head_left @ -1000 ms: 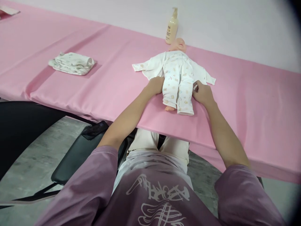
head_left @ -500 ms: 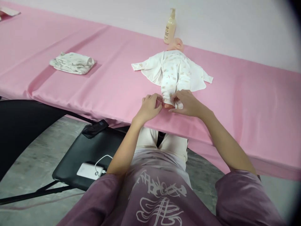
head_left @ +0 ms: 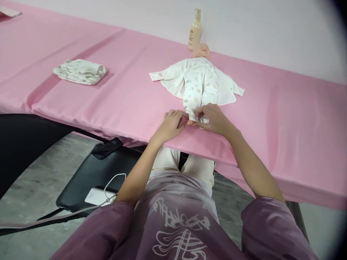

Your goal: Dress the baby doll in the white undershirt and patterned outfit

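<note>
A baby doll (head_left: 204,51) lies on its back on the pink-covered table, head towards the wall. It has white printed trousers (head_left: 193,92) on its legs, and a white top (head_left: 173,80) spreads out at both sides with its sleeves flat. My left hand (head_left: 172,124) pinches the left edge of a trouser cuff at the doll's foot (head_left: 191,122). My right hand (head_left: 214,118) has its thumb and fingers closed on the other side of that cuff. The toes show between my hands; the other leg's end is mostly covered by my right hand.
A cream pump bottle (head_left: 194,30) stands behind the doll's head by the wall. Folded white cloth (head_left: 80,71) lies left on the pink table cover (head_left: 130,90). Below the edge, a black chair (head_left: 78,184) holds a white power bank (head_left: 99,196) with a cable and a dark device (head_left: 107,147).
The trouser cuff has shifted slightly down over the foot, and my hands have drawn a little closer together. The view has moved slightly, and the cable by the chair hangs differently.
</note>
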Available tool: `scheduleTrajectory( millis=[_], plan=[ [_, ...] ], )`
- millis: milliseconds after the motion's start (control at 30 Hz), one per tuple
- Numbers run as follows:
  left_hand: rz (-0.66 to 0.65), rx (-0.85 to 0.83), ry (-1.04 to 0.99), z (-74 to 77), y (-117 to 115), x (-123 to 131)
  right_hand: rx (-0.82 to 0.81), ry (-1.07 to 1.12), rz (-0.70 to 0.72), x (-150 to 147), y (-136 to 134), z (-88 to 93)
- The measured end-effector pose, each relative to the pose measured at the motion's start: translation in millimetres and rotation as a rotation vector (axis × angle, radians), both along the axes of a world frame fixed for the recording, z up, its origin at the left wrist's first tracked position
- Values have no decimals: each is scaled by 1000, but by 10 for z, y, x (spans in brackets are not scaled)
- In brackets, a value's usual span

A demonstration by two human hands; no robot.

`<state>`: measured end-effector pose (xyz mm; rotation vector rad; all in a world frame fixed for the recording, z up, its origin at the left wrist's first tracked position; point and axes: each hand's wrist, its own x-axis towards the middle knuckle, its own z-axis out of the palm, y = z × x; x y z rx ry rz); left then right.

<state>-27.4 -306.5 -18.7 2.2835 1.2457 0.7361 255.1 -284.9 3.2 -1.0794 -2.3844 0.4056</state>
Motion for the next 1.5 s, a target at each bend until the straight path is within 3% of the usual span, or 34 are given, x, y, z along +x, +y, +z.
scheduleTrajectory(
  millis=[167, 333, 500, 767, 867, 1067, 1233, 1500],
  plan=[
    [172, 19, 28, -24, 20, 65, 7, 6, -2, -23, -33, 52],
    [219, 19, 87, 27, 19, 141, 85, -49, 7, -46, -54, 64],
    [207, 39, 79, 35, 23, 169, 112, -63, 17, -77, -55, 9],
    [88, 62, -131, 121, -66, 164, 117, 78, -13, -140, -75, -72],
    [123, 13, -163, 131, -60, 225, 91, 101, -31, -150, -81, -94],
    [286, -18, -73, 159, 21, 353, 63, 70, -64, -132, -79, -100],
    [376, 12, 19, 151, 32, 314, 86, 4, 13, -124, -84, -35],
    [389, 33, 124, 40, -30, 246, 157, -23, 40, -69, -61, -16]
  ],
)
